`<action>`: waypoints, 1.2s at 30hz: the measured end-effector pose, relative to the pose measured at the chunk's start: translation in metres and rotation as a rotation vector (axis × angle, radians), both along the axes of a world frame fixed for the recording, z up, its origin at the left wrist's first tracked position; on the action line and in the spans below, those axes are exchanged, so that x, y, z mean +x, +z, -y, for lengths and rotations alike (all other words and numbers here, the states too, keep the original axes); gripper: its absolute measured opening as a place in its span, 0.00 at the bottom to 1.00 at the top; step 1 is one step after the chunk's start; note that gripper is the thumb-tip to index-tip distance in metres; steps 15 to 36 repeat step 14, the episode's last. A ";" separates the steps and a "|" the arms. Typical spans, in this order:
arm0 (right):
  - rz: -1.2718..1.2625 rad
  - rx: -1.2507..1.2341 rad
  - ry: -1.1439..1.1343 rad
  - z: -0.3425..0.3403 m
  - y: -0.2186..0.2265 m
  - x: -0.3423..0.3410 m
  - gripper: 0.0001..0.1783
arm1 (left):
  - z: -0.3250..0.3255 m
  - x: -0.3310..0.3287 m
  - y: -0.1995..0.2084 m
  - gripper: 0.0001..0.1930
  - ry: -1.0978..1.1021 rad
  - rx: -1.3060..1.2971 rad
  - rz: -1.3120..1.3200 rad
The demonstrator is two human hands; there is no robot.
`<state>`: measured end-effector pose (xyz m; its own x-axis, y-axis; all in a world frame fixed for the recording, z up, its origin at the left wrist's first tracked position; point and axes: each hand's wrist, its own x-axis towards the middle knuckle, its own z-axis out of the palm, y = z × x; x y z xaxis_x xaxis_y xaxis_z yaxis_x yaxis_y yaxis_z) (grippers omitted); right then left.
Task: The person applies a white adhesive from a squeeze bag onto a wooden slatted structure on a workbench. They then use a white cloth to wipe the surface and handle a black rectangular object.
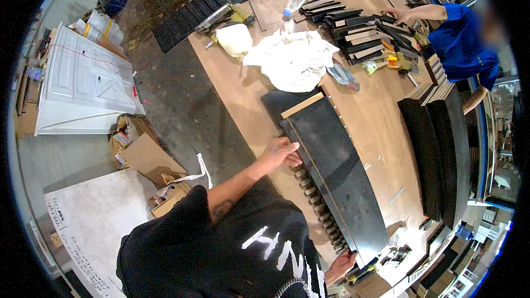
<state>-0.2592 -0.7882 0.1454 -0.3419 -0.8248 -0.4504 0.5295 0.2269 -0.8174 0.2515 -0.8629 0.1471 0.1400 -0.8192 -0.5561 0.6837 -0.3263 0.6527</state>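
A long black board (337, 160) lies lengthwise on the workbench before me, with a light wooden strip (302, 105) across its far end. My left hand (281, 153) is closed on the board's left edge near the far end, thumb on top and fingers curled at the side. At the near right corner, my right hand (340, 265) pinches the end of the same board; some of its fingers are hidden. Along the board's left side runs a row of small dark blocks (317, 203), partly under it.
Beyond the board are a crumpled white cloth (292, 58), a plastic bottle (296, 1) and a pile of black strips (364, 33). Stacked black panels (436, 154) stand at the right. A co-worker in a blue shirt (461, 44) reaches toward the strips. A cardboard box (149, 152) sits at left.
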 end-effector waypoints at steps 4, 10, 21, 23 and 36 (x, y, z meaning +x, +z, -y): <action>-0.069 0.106 -0.006 0.005 0.017 0.012 0.15 | 0.000 -0.002 -0.002 0.15 0.011 -0.024 -0.005; -0.089 0.269 0.025 0.005 0.018 0.000 0.15 | 0.003 -0.001 -0.005 0.15 -0.001 0.019 0.001; -0.077 0.287 0.084 -0.001 0.007 -0.010 0.16 | 0.004 0.004 0.014 0.14 -0.013 0.030 -0.010; -0.077 0.287 0.084 -0.001 0.007 -0.010 0.16 | 0.004 0.004 0.014 0.14 -0.013 0.030 -0.010; -0.077 0.287 0.084 -0.001 0.007 -0.010 0.16 | 0.004 0.004 0.014 0.14 -0.013 0.030 -0.010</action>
